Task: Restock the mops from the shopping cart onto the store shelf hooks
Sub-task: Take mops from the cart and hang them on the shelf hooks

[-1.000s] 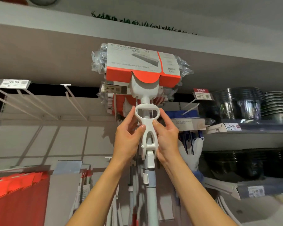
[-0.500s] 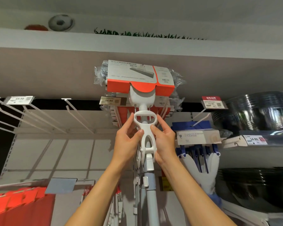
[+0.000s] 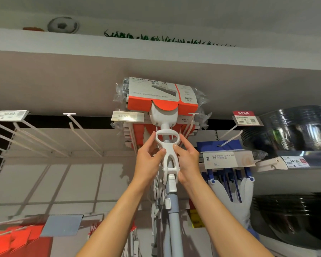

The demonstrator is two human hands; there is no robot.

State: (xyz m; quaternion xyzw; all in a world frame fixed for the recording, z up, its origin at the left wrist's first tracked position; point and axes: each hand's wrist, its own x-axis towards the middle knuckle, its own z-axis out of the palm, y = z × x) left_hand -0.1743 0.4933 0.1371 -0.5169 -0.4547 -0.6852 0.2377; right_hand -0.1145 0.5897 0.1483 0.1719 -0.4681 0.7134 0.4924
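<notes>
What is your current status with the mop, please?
Left hand and right hand both grip white mop handle. Mop head raised at hooks. Hung mops crowd behind.

The mop (image 3: 168, 145) lever was smooth white plastic, slightly glossy; its head wore a matt orange-and-grey card sleeve (image 3: 162, 97) over crinkled clear film. Shelf hooks (image 3: 82, 134) looked like pale coated metal wire. Stacked basins (image 3: 300, 130) at right appeared glossy, reflective.

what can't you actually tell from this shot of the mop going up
- Head view: whether the mop is seated on a hook; its boxed head hides it.
- The shopping cart: out of frame.
- Nearest price tag: digits blurred.
- Both hands: inner fingers hidden behind the white lever.
- Mop pole's lower end: cut off by the bottom edge.
</notes>
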